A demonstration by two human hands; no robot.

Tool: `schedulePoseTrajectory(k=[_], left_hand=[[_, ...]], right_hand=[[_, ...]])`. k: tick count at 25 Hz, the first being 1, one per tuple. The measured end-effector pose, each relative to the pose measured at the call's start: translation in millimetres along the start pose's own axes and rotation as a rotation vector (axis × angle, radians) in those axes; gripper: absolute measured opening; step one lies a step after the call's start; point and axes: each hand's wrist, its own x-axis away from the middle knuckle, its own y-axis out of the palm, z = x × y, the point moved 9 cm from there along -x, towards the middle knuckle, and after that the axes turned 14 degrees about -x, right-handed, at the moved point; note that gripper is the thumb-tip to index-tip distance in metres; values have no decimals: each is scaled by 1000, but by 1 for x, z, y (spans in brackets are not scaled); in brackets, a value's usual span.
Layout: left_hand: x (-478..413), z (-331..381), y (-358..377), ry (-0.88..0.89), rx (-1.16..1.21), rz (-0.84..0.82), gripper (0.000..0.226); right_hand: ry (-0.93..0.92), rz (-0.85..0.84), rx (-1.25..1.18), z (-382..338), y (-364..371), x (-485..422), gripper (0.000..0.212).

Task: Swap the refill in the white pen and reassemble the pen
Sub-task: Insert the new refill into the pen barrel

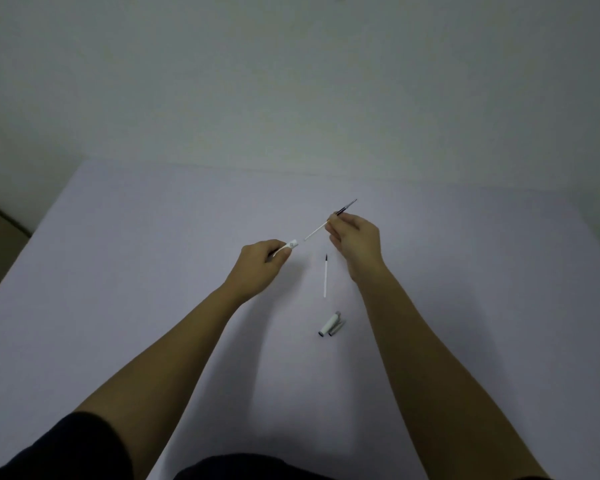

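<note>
My left hand (pixel 262 263) grips the white pen barrel (pixel 291 244), whose open end points up and to the right. My right hand (pixel 354 237) pinches a thin refill (pixel 317 231) between its fingertips; the white end of this refill aims at the barrel's opening, a small gap apart, and its dark tip end sticks out past my fingers. A second refill (pixel 325 276), white with a dark tip, lies on the table between my hands. The white pen cap (pixel 330 324) with its clip lies nearer to me on the table.
The table (pixel 153 237) has a pale lilac surface. Its far edge meets a plain wall and its left edge drops off toward the floor. My forearms reach in from the bottom of the view.
</note>
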Motion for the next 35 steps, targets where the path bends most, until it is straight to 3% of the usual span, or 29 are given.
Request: schedulePoseTrajectory(k=[6, 15, 18, 22, 26, 32, 35], left_hand=[[15, 33, -11, 62, -1, 43, 36], [31, 54, -29, 110, 4, 95, 37], [33, 62, -32, 134, 4, 107, 36], [33, 69, -36, 140, 36, 133, 27], [32, 66, -38, 116, 45, 135, 30], [28, 63, -32, 133, 8, 124, 35], [25, 59, -31, 145, -26, 120, 34]], right_hand=[[-57, -18, -8, -23, -2, 29, 22], [-62, -154, 104, -33, 11, 57, 31], [-115, -110, 103, -41, 6, 58, 24], [-39, -215, 208, -30, 15, 66, 19], [-137, -123, 115, -45, 4, 58, 15], [-214, -120, 318, -37, 7, 54, 12], [-131, -166, 178, -25, 7, 48, 16]])
